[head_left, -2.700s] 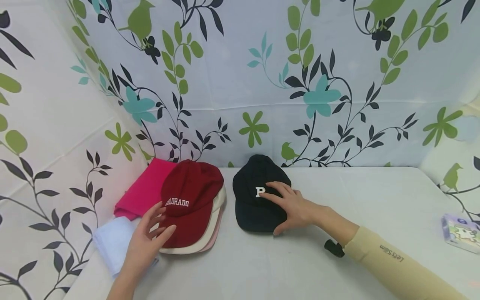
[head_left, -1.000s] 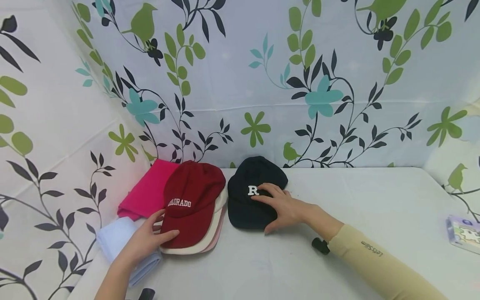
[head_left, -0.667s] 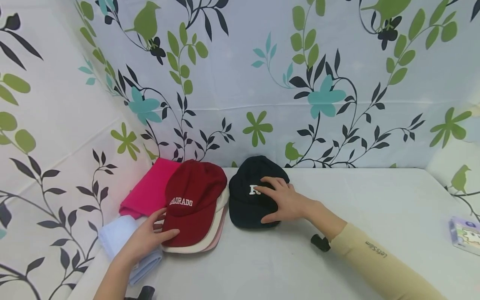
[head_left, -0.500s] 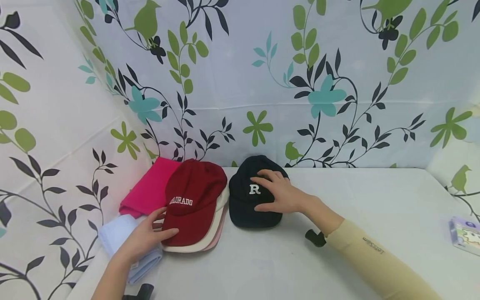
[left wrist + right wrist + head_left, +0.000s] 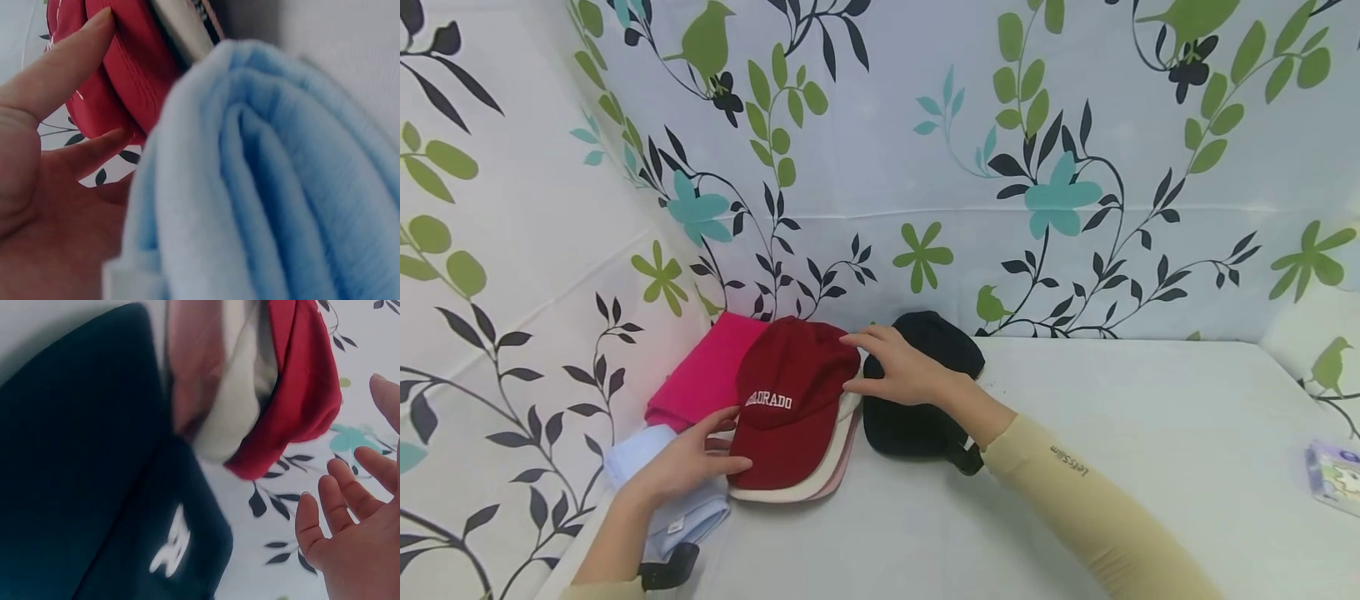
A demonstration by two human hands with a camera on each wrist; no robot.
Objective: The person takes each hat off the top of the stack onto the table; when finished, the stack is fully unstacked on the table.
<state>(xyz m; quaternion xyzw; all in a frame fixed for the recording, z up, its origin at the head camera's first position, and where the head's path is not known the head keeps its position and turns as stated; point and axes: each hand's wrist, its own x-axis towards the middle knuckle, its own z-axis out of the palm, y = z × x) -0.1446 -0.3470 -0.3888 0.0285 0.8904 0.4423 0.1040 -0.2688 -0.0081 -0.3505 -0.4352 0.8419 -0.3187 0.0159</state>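
Note:
A dark red cap (image 5: 793, 367) lettered "COLORADO" tops a stack, with a cream cap (image 5: 811, 485) and a pink cap (image 5: 842, 467) showing beneath it. My left hand (image 5: 673, 467) is at the stack's left side. Its thumb reaches over the red brim and its extended fingers lie along the edge. Just right of the stack sits a black cap (image 5: 943, 346). My right hand (image 5: 902, 371) is spread over it in the head view, hiding its white letter, with fingertips at the red cap's right side. In the right wrist view its palm shows bare, fingers slightly bent.
Behind the stack lies folded bright pink cloth (image 5: 703, 379). Folded light blue cloth (image 5: 692, 521) is partly under the left forearm and looms large in the left wrist view. A small purple box (image 5: 1333, 475) stands at the far right. Patterned fabric (image 5: 850, 150) hangs behind the white table (image 5: 1120, 417).
My right hand has lifted off the black cap's front and moved left to the red cap. Earlier, my left hand came in to the red brim and stayed. The head view has shifted slightly.

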